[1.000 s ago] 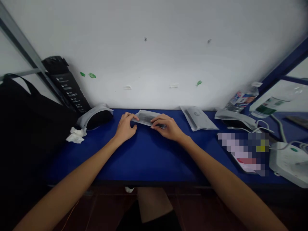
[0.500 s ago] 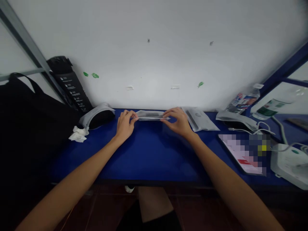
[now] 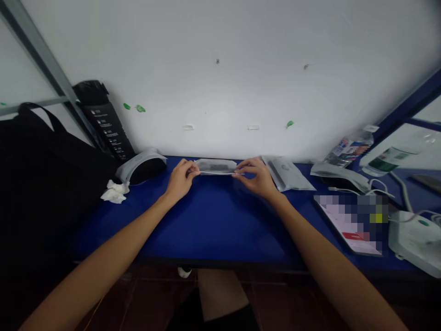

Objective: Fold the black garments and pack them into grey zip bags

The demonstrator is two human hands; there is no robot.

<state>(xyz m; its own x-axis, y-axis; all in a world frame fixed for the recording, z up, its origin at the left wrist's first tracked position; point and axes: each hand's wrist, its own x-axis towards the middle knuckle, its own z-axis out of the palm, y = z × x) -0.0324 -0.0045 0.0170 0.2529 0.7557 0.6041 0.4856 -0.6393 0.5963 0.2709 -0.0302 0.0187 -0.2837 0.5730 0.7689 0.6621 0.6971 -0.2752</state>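
A translucent white plastic pouch (image 3: 216, 166) with something dark inside lies at the back of the blue table (image 3: 220, 220), near the wall. My left hand (image 3: 182, 177) pinches its left end between thumb and fingers. At the other end, my right hand (image 3: 257, 177) is closed on the right corner. The pouch's near edge runs as a pale line between both hands. What the dark content is, I cannot make out. Just right of my right hand lies another flat frosted pouch (image 3: 289, 174).
On the left stand a black bag (image 3: 51, 161), a black bottle (image 3: 103, 119), a frosted pouch with a dark opening (image 3: 141, 163) and crumpled tissue (image 3: 115, 191). Rightward are a phone (image 3: 347, 225), a white power strip (image 3: 415, 239), cables, another pouch (image 3: 339, 174) and plastic bottles (image 3: 351, 147).
The view has shifted slightly. The pouch's near edge is tilted a little, so more of its top face shows. Both hands keep their hold at its ends.
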